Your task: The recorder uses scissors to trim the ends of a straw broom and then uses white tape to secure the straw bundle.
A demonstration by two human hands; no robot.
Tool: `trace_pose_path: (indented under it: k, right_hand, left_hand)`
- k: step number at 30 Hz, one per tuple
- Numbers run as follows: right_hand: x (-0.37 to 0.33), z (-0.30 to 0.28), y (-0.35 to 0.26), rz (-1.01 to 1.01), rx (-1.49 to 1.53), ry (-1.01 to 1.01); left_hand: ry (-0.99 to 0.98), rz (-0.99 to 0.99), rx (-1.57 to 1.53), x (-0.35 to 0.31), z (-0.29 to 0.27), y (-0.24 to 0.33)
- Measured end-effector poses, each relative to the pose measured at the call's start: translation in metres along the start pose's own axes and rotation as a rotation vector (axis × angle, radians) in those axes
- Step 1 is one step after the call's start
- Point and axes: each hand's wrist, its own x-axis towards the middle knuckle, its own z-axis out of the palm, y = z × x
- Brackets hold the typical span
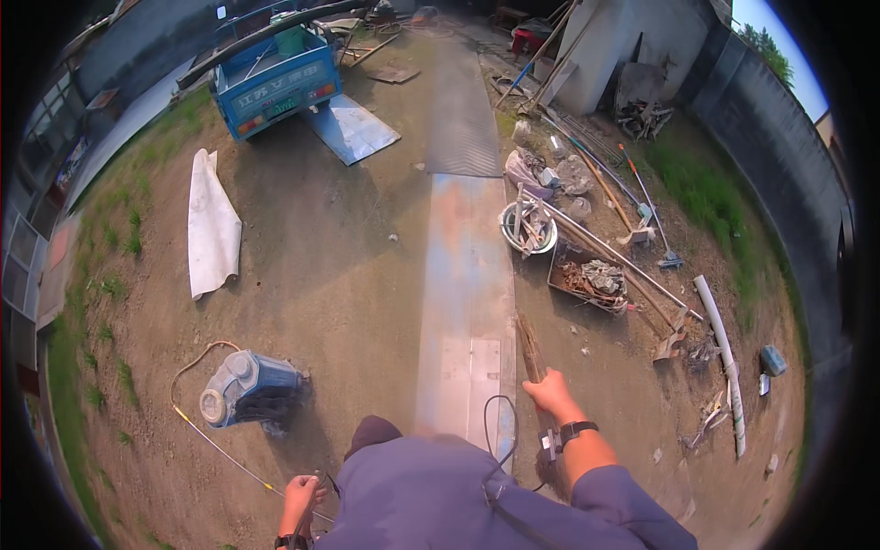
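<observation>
My right hand [554, 396] is closed at a long, rough brown piece of wood [531, 348], its fingers curled at the wood's edge. The wood runs down beside my right forearm, beyond a strapped device at my wrist. Low at the left, my left hand [302, 500] has its fingers curled in; what they hold, if anything, is unclear. A thin wand [229, 460] passes along the ground close to that hand. It joins a hose leading to a blue tank sprayer [249, 390] with dark straps, standing left of me.
A metal-sheet path [467, 275] stretches ahead. Far left stands a blue cargo vehicle [275, 87], with a white sheet [213, 229] nearer. On the right are a bucket of sticks [529, 229], a debris box [587, 280], long-handled tools [610, 197] and a white pipe [722, 353].
</observation>
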Motion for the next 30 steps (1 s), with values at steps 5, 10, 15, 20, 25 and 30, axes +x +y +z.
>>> trace_pose_path:
  k: [5,10,15,20,25,30]
  right_hand:
    - [0.137,0.011,-0.076,-0.131,-0.021,0.087]
    - [0.247,0.018,-0.145,0.117,0.004,0.037]
    - [0.322,-0.005,-0.180,0.191,0.098,0.181]
    - [0.420,-0.022,-0.223,0.343,0.109,0.212]
    - [0.562,-0.043,-0.296,0.315,0.013,0.250]
    - [0.720,-0.092,-0.386,0.350,0.099,0.179]
  left_hand:
    - [-0.109,-0.025,0.001,0.108,0.041,0.112]
    - [-0.264,-0.005,-0.037,0.279,0.074,0.222]
    - [-0.250,0.117,0.247,0.322,0.156,0.456]
    - [-0.235,0.284,0.361,0.398,0.248,0.654]
    - [-0.198,0.268,0.340,0.481,0.326,0.767]
    - [-0.249,0.179,0.347,0.486,0.386,0.863]
